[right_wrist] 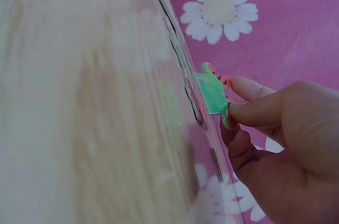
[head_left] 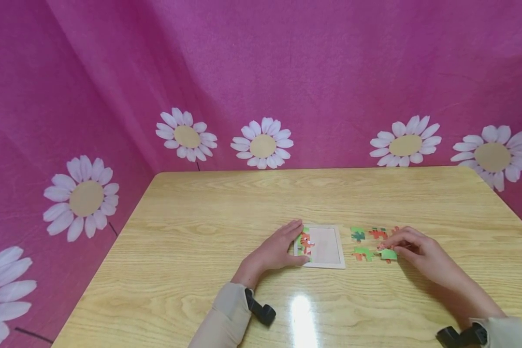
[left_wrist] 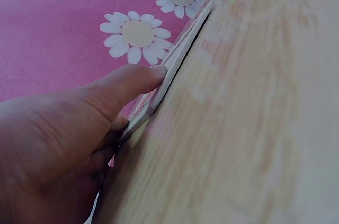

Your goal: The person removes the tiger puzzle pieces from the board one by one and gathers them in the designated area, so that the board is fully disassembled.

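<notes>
A shallow jigsaw tray (head_left: 341,251) with a pale rim lies on the table. Joined pieces showing an orange animal on green (head_left: 305,243) fill its left side; the rest of its base is bare. My left hand (head_left: 280,247) grips the tray's left side, with the thumb (left_wrist: 151,77) on the near edge and the fingers toward the far corner. To the right of the tray, my right hand (head_left: 428,256) pinches a green and orange jigsaw piece (right_wrist: 213,94) between thumb and fingertips, tilted and raised off the table. Its fingers partly cover the pieces beneath.
Several loose jigsaw pieces lie right of the tray, among them a green one (head_left: 358,235), an orange one (head_left: 377,234) and a green-orange one (head_left: 363,253). The wooden table (head_left: 191,241) meets a pink flowered curtain (head_left: 330,87) at the back and left.
</notes>
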Available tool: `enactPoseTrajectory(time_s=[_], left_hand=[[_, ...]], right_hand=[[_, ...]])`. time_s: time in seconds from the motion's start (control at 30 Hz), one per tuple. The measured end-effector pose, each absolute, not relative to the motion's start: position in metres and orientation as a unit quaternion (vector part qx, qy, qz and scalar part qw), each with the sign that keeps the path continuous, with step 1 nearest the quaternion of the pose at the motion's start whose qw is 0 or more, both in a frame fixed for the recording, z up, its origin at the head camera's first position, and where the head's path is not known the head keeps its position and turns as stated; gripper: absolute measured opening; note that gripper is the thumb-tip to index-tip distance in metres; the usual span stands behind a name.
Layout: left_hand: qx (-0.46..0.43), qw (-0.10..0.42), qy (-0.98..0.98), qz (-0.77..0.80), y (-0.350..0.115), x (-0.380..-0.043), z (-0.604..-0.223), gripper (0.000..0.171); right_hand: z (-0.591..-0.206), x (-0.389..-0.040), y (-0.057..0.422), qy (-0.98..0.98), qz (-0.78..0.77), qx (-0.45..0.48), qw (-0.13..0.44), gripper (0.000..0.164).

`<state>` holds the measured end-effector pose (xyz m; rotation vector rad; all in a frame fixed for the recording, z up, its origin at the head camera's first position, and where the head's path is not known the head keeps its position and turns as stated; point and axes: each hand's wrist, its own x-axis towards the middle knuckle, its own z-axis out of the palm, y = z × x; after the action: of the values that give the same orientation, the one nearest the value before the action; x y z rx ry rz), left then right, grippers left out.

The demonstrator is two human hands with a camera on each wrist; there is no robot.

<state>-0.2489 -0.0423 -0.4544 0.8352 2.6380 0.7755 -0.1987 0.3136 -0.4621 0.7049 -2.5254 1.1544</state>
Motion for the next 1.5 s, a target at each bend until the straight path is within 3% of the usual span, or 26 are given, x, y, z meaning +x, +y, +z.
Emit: enactPoseTrajectory(time_s=[0.23, 0.53, 1.5], left_hand=[[0.291, 0.135, 0.910, 0.264, -0.042, -0.249, -0.455, 0.086], [0.287, 0.136, 0.908, 0.272, -0.042, -0.249, -0.455, 0.087], [0.289, 0.136, 0.908, 0.272, -0.043, -0.249, -0.454, 0.087]], right_hand=[[-0.462, -0.198, 0.324, -0.888, 0.380, 0.225, 0.126, 0.026], [-0.458, -0.198, 0.336, -0.886, 0.394, 0.221, 0.103, 0.013], [-0.460, -0.199, 0.358, -0.893, 0.403, 0.193, 0.059, 0.017]])
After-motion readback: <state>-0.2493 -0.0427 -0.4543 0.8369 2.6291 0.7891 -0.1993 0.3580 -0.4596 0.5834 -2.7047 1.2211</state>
